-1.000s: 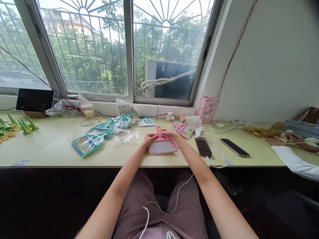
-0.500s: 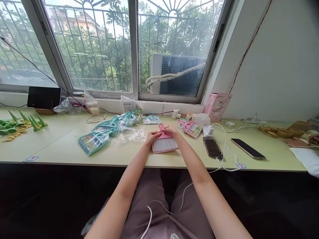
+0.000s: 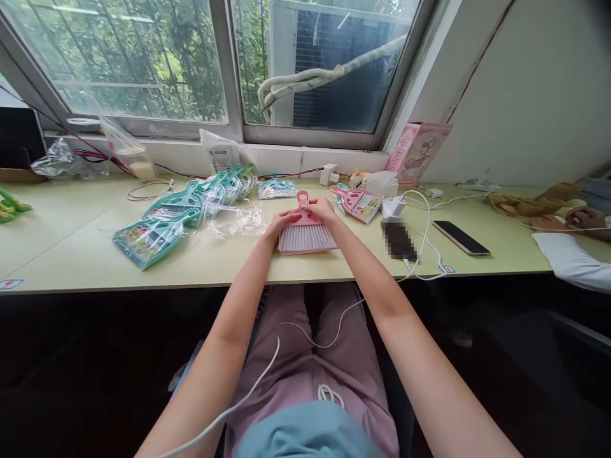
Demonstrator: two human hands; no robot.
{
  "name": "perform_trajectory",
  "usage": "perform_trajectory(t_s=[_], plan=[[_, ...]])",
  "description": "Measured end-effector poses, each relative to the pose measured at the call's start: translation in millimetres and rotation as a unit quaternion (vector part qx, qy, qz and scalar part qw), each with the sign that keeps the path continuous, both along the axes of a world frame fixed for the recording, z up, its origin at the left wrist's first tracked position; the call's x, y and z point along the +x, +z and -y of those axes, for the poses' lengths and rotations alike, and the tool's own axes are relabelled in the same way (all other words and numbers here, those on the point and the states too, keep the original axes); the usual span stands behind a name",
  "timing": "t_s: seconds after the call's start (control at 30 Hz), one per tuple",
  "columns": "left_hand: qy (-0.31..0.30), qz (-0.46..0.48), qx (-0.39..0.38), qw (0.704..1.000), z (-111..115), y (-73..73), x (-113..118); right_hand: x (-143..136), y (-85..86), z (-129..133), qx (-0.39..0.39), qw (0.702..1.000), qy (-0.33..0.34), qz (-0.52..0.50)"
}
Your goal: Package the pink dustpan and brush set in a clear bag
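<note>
- Beneath the window, a pale green table (image 3: pixel 71 254) was seen from the head view, strewn with bagged teal dustpan sets (image 3: pixel 157 229) on the left (laid in an overlapping row).
- Lying flat near the table's front edge was the pink brush and dustpan set (image 3: pixel 305 234), steadied from both sides.
- Both forearms were stretched forward; the left hand (image 3: pixel 278 224) and right hand (image 3: pixel 323 208) were closed on its handle end, fingers pinching.

Pink brush (image 3: pixel 305 230) with pale grey-white bristles. Teal dustpan sets (image 3: pixel 176 216) in clear wrap, bright printed cards inside. Pink-and-white dustpan set (image 3: pixel 359 203). Pale yellow-green counter (image 3: pixel 71 254). Black phone (image 3: pixel 461 237). White cable (image 3: pixel 422 254). Pink illustrated box (image 3: pixel 417 151). Mauve trousers (image 3: pixel 305 362).
</note>
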State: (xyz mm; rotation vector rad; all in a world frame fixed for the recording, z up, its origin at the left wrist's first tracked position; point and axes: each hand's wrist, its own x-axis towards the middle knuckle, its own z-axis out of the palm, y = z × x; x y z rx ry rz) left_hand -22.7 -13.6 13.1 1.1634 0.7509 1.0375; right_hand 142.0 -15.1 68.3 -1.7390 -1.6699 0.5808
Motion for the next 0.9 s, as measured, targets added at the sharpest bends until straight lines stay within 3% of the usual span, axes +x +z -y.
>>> perform_trajectory(t_s=[0.07, 0.1, 0.2, 0.27, 0.37, 0.4, 0.43, 0.57, 0.73, 0.9], plan=[[-0.06, -0.008, -0.001, 0.998, -3.7, -1.2, -2.9, 3.2, 3.2, 3.0, 0.0, 0.998, 0.052, -0.023], [-0.062, -0.012, 0.001, 0.998, -6.3, -2.2, -5.0, 6.4, 5.5, 4.2, -0.005, 0.996, 0.085, -0.031], [0.029, 0.042, 0.004, 0.999, -15.5, -4.5, -13.5, 25.3, 10.1, 11.8, 0.007, 0.984, 0.157, -0.08], [0.114, 0.121, -0.007, 0.986, -21.5, -4.0, -18.9, 45.4, 5.6, 24.1, 0.049, 0.988, 0.108, -0.096], [0.183, 0.182, -0.043, 0.965, -28.7, -1.1, -22.3, 75.0, -16.8, 47.6, 0.072, 0.985, -0.157, 0.026], [0.191, 0.188, -0.045, 0.962, -30.2, -0.2, -21.9, 81.4, -26.3, 54.1, 0.036, 0.976, -0.195, 0.085], [0.188, 0.187, -0.043, 0.963, -30.7, 0.4, -20.8, 85.2, -35.1, 59.2, 0.005, 0.972, -0.191, 0.14], [0.153, 0.14, -0.012, 0.978, -24.5, -0.6, -13.3, 77.7, -53.5, 64.6, 0.016, 0.956, -0.151, 0.252], [0.118, 0.099, -0.014, 0.988, -12.6, -0.9, -2.7, 61.7, -54.0, 60.7, -0.005, 0.948, -0.178, 0.263], [0.098, 0.077, -0.036, 0.991, -17.7, -4.4, 2.7, 68.6, -57.3, 67.5, 0.02, 0.956, -0.186, 0.225]])
